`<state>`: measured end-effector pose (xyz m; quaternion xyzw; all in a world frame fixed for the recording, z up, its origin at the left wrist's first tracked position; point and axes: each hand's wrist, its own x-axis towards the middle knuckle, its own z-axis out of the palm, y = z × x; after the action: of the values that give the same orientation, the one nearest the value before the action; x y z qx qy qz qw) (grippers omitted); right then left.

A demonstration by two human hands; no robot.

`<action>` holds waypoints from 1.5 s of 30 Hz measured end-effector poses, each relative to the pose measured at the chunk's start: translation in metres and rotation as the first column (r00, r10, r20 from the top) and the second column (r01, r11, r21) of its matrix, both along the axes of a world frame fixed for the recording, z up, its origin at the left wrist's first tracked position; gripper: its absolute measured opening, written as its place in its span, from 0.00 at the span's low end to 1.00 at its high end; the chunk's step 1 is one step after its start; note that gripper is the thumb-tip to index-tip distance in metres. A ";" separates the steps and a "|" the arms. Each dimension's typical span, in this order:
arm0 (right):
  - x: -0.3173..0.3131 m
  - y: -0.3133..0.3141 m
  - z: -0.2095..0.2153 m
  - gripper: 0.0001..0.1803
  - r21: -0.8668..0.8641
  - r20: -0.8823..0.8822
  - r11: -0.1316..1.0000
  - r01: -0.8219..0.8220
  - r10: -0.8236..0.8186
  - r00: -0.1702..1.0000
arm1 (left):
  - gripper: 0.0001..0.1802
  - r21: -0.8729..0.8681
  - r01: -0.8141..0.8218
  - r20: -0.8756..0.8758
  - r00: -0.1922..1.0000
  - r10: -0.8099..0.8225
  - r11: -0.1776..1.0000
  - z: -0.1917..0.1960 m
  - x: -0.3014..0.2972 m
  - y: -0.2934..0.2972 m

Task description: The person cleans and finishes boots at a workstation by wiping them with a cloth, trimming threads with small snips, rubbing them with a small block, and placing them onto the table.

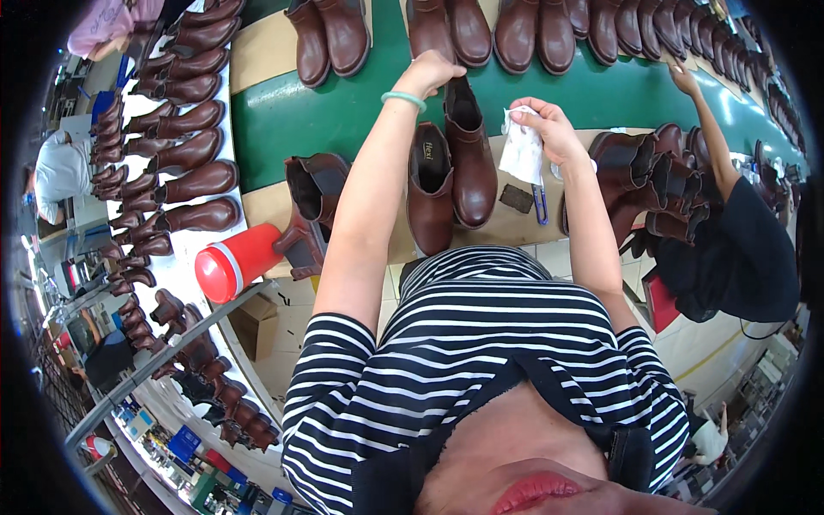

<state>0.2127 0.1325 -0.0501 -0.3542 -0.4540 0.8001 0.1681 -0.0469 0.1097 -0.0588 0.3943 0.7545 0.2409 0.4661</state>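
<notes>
The workroom stretched out on every side, its pale tiled floor (pixel 712 354) showing beyond the near edge of a green table (pixel 283 120) that was partly covered with tan sheets (pixel 268 206). At the left, a white table (pixel 178 257) carried rows of brown boots (pixel 190 186), and another row (pixel 554 39) ran along the green table's far side. To the right, a co-worker in black (pixel 730 257) had an arm stretched toward that far row. A red canister (pixel 233 264) with a pale band lay tilted near the table's front left corner. 2 brown boots stood side by side in front of the person, toes toward the body: the left-hand boot (pixel 431 210) and the right-hand boot (pixel 472 176). The left hand (pixel 432 74), above a pale green bracelet (pixel 403 100), was drawn narrow, holding the right-hand boot by its upper edge. The right hand (pixel 551 129) was half curled, pinching a crumpled white cloth (pixel 521 154) above the table. Just beside the right-hand boot lay a dark rectangular pad (pixel 517 198) and a slim blue tool (pixel 540 206).
</notes>
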 end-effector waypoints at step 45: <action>-0.070 -0.024 0.040 0.08 0.315 0.182 0.797 -0.516 0.482 0.857 | 0.11 0.333 -0.541 0.691 0.698 0.191 0.772 0.004 0.040 -0.167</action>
<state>0.1426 0.1085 -0.0106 -0.2227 -0.6743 0.7040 -0.0093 -0.0068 -0.0577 -0.0550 0.2361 0.5297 0.6397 0.5043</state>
